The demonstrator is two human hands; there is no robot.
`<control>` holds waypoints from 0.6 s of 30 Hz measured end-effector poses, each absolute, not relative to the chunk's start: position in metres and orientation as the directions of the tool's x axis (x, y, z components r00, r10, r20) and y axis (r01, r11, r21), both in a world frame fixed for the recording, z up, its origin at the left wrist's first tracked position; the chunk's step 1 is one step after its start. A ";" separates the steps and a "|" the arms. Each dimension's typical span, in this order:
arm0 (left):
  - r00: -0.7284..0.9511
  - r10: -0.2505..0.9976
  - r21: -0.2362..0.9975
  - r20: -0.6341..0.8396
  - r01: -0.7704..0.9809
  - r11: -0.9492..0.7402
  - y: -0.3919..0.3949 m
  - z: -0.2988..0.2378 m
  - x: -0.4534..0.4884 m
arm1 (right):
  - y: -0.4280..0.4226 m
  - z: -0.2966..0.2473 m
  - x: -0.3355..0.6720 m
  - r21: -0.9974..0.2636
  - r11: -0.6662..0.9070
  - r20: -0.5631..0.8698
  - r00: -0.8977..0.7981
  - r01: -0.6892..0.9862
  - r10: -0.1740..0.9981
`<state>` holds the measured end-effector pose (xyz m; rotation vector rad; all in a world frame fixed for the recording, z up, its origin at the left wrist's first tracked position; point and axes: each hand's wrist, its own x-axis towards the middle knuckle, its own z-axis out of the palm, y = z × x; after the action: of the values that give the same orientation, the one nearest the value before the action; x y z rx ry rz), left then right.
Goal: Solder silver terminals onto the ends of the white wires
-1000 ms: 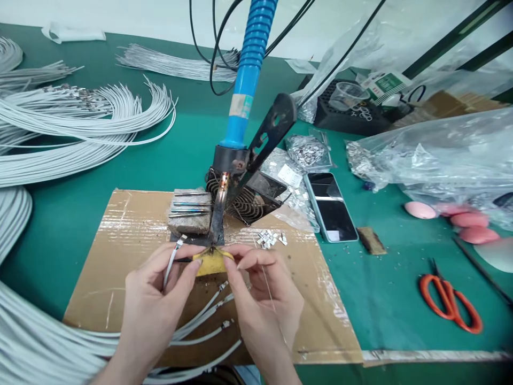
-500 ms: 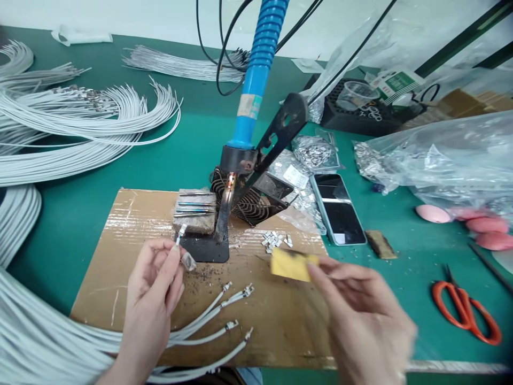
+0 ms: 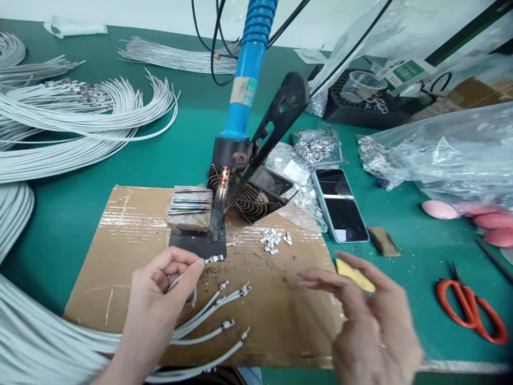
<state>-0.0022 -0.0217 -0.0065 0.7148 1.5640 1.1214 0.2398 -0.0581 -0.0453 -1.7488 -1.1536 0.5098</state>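
Note:
My left hand [image 3: 166, 291] is closed in a pinch on a white cable, whose small metal-tipped end [image 3: 214, 259] pokes out past the thumb and finger. That end sits just in front of the black base of the blue-sleeved heating tool [image 3: 245, 75], apart from its metal nozzle. My right hand [image 3: 368, 315] hovers over the right edge of the cardboard with its fingers apart, slightly blurred. A yellow piece [image 3: 353, 275] shows partly behind its fingers, apparently lying on the table. Several cable ends with metal terminals [image 3: 228, 324] lie between the hands.
Small metal pieces [image 3: 272, 240] lie loose on the cardboard sheet [image 3: 132, 230]. A phone [image 3: 340, 206], a brown block [image 3: 383, 241] and orange-handled scissors [image 3: 471, 310] are to the right. White cable bundles [image 3: 80, 125] fill the left side. Plastic bags [image 3: 449, 149] lie at the right rear.
My right hand has let go of the yellow piece at the right and opened its fingers. My left hand has moved right and turned the cable end from upright to sideways.

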 end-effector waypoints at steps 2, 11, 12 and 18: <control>-0.290 0.870 0.916 -0.398 -0.086 0.391 -0.022 -0.006 -0.001 | -0.051 -0.039 0.208 -0.902 -0.028 0.179 0.433 0.431 0.883; -0.213 0.919 0.943 -0.332 -0.112 0.314 -0.022 -0.021 -0.009 | -0.039 -0.022 0.151 -0.965 0.099 0.150 0.203 0.241 0.967; -0.214 0.925 0.948 -0.315 -0.114 0.296 -0.022 -0.021 -0.008 | -0.038 -0.022 0.148 -0.972 0.095 0.140 0.203 0.214 0.969; -0.291 0.913 0.958 -0.285 -0.112 0.264 -0.019 -0.009 0.004 | -0.036 -0.021 0.133 -0.989 0.048 0.082 0.247 0.140 0.965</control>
<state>0.0042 -0.0188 -0.0087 0.7835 1.4957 1.2411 0.1335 -0.0357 -0.0212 -1.3661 -1.1423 0.9052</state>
